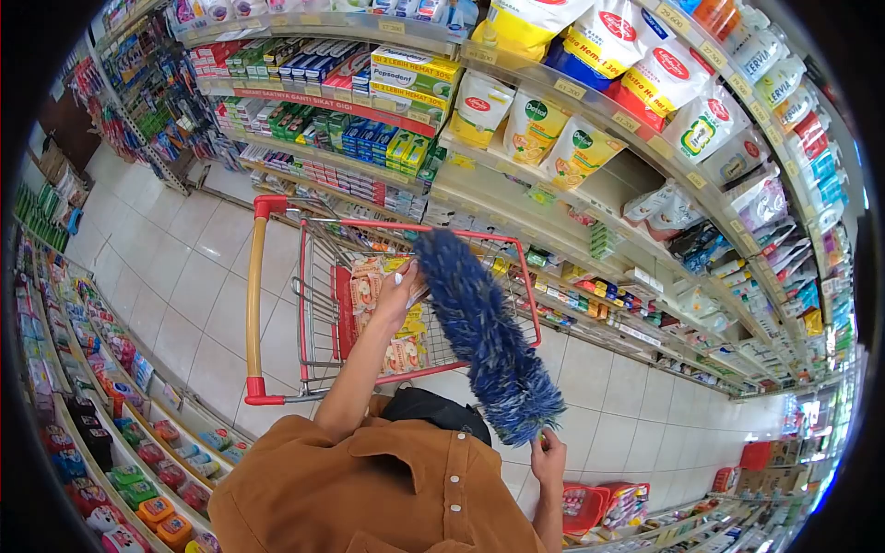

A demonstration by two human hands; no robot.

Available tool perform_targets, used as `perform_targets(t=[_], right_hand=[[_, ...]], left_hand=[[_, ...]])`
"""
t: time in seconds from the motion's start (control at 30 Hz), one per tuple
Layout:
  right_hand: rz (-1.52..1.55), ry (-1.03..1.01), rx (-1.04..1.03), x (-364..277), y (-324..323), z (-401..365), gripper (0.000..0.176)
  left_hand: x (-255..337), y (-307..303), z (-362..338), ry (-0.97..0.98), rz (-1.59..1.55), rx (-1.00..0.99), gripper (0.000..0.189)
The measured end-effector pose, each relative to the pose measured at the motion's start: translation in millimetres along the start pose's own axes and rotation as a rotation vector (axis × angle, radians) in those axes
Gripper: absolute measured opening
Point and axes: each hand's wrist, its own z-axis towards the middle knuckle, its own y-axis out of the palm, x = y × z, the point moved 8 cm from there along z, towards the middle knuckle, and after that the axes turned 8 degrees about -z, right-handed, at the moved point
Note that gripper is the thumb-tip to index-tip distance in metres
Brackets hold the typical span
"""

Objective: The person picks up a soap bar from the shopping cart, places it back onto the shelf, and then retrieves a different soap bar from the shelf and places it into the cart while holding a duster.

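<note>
A fluffy blue feather-style duster (484, 332) slants across the middle of the view. At its lower end my right hand (549, 457) is closed round the handle, close to my side. My left hand (396, 295) is held over the shopping cart (527, 295), its fingers closed beside the duster's upper part. Something pale shows at those fingers, but I cannot tell what it is. Below the left hand, orange-and-white packs (367, 286) and yellow packs (410, 350) lie in the cart.
Shelves ahead carry toothpaste boxes (406, 78) and refill pouches (535, 124). More shelves with bottles (175, 530) run along the left. The cart's handle (253, 304) is to my left. Red baskets (585, 507) stand on the tiled floor (636, 405) at the lower right.
</note>
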Motion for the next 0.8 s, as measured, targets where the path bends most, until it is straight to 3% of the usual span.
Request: perform_targets(t=[0.07,0.17,0.2,0.3,0.47,0.63,0.73,0.8], right_hand=[[-0.084,-0.018,0.015,-17.3,-6.7,2.5,0.024],[-0.180,-0.039,0.017,-35.9,-16.8,6.2,0.023],[-0.200,-0.061,-0.012,-40.2,-21.7,7.9,0.023],[-0.233,-0.107,-0.007,-50.2,-33.9,11.7,0.021],[-0.283,-0.177,0.055,-68.6,-42.8,19.7,0.021],[-0.334,-0.203,0.122,-75.6,-54.0,25.1,0.019],[-0.304,-0.219,-0.006,-72.7,-54.9,28.0,0.023],[-0.342,-0.239,0.062,-77.9,-57.3,28.8,0.021]], left_hand=[[-15.7,-25.6,16.5,-0.044,-0.025,-0.005,0.040],[0.8,-10.5,-2.5,-0.092,-0.124,0.080,0.056],[22.5,13.4,-21.8,-0.021,-0.060,0.074,0.072],[12.3,-7.4,-7.5,-0.096,-0.185,-0.068,0.086],[20.2,-5.5,-14.8,-0.088,-0.119,-0.043,0.092],[19.7,-13.7,-12.3,-0.119,-0.301,-0.075,0.098],[27.1,-5.7,-20.7,-0.078,-0.226,-0.060,0.106],[26.7,-9.7,-19.2,-0.129,-0.330,-0.080,0.107]])
